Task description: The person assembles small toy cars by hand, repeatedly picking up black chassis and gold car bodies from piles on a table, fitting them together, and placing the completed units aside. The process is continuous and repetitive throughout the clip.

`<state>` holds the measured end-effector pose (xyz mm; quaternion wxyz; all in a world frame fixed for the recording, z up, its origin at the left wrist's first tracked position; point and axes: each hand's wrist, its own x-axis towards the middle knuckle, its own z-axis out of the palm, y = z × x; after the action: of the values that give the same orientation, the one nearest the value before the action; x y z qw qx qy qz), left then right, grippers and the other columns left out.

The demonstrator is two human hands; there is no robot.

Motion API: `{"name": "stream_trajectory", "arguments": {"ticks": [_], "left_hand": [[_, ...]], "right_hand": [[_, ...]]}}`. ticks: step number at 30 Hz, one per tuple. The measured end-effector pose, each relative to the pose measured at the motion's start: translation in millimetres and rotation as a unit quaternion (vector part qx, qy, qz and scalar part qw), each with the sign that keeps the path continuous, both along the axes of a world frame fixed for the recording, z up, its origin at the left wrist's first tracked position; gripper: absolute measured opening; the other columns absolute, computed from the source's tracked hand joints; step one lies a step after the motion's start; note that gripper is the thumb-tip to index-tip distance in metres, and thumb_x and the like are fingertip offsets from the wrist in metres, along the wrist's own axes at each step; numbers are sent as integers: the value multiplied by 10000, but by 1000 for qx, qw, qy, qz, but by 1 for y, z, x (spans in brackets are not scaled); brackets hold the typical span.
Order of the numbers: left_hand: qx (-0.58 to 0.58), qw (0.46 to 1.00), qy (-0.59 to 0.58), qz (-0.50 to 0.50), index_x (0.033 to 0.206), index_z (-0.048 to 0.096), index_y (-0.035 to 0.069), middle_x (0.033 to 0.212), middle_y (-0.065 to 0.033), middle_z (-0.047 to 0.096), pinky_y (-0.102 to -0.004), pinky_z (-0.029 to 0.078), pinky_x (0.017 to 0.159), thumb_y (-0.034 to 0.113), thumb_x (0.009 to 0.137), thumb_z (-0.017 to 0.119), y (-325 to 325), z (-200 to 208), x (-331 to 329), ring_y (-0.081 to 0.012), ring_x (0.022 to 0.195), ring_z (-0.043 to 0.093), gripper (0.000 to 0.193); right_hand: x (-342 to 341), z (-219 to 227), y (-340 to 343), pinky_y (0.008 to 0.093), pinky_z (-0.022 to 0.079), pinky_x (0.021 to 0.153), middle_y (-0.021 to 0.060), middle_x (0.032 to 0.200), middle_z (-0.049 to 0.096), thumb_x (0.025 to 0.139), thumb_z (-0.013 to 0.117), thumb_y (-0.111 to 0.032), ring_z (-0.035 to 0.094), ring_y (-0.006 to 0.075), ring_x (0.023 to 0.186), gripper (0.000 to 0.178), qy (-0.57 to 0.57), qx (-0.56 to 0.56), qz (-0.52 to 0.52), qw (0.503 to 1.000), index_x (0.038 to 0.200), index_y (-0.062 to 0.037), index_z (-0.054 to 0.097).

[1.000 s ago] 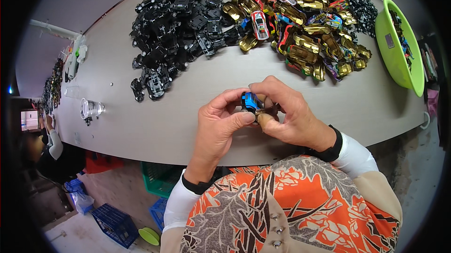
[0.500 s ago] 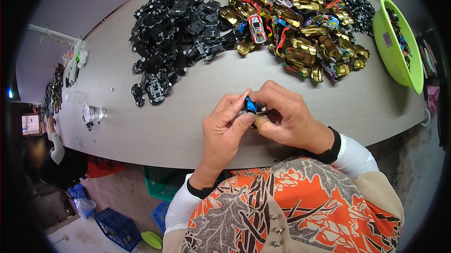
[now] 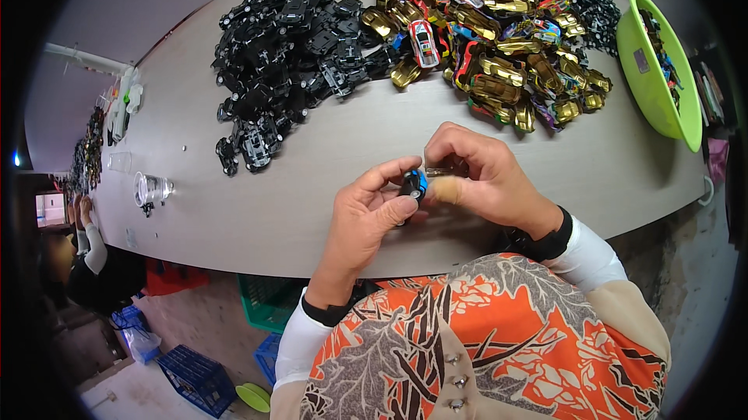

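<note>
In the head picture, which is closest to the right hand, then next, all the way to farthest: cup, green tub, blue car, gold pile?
From the right hand:
1. Blue car: just left, in the left hand.
2. Gold pile: beyond it.
3. Green tub: far right.
4. Cup: far left.

Toy-car assembly workshop: long table (image 3: 257, 221) w/ heaps of blk chassis (image 3: 288, 50) & gold car shells (image 3: 499, 89), co-worker (image 3: 107, 276) at far L, plastic crates (image 3: 195, 377) on floor (image 3: 132, 390)

A leaf-patterned orange, grey and beige top (image 3: 538, 307) bears shiny round studs (image 3: 458, 381). White sleeves (image 3: 594, 255) end in black cuffs (image 3: 558, 234); one thumb wrap (image 3: 446, 189) is tan.
</note>
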<state>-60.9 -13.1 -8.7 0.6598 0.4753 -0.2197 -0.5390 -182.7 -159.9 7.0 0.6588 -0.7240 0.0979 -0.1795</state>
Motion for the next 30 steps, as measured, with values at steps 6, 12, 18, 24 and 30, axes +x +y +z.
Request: {"name": "stream_trajectory", "arguments": {"ticks": [6, 12, 18, 24, 30], "left_hand": [[36, 999, 31, -7, 975, 584, -10, 838, -43, 581, -207, 477, 497, -26, 703, 693, 3, -7, 6, -96, 629, 560, 294], [85, 995, 24, -52, 923, 588, 9, 765, -5, 571, -161, 396, 470, -9, 705, 698, 4, -2, 3, -39, 593, 505, 245], [99, 991, -81, -39, 915, 590, 8, 749, 27, 549, -137, 333, 475, 22, 730, 691, 1, 1, -5, 1, 587, 450, 211], [112, 985, -129, -23, 950, 600, -7, 771, 19, 558, -150, 362, 528, -2, 728, 657, 0, -6, -5, -16, 601, 459, 229], [80, 995, -29, 43, 1056, 562, -31, 892, -41, 573, -179, 415, 537, -60, 724, 593, 4, 3, 3, -61, 631, 501, 335]], "right_hand": [[-5, 7, -12, 208, 399, 612, 29, 855, 506, 804, 585, -15, 482, 79, 721, 42, 80, 200, 108, 970, 837, 9, 580], [-1, -11, -11, 250, 408, 634, 43, 822, 536, 762, 613, -17, 505, 115, 701, 46, 27, 68, 147, 986, 779, 13, 584], [1, -11, -1, 295, 414, 585, 107, 703, 546, 681, 598, 21, 530, 206, 623, 84, 82, -85, 75, 990, 750, 16, 551], [1, -21, 6, 286, 407, 547, 75, 691, 549, 695, 587, 33, 524, 184, 587, 83, 62, -158, 23, 985, 760, 1, 547], [2, -14, 4, 221, 393, 511, -43, 721, 521, 814, 570, -12, 469, 29, 633, 31, 150, 177, 54, 971, 836, -21, 549]]}}
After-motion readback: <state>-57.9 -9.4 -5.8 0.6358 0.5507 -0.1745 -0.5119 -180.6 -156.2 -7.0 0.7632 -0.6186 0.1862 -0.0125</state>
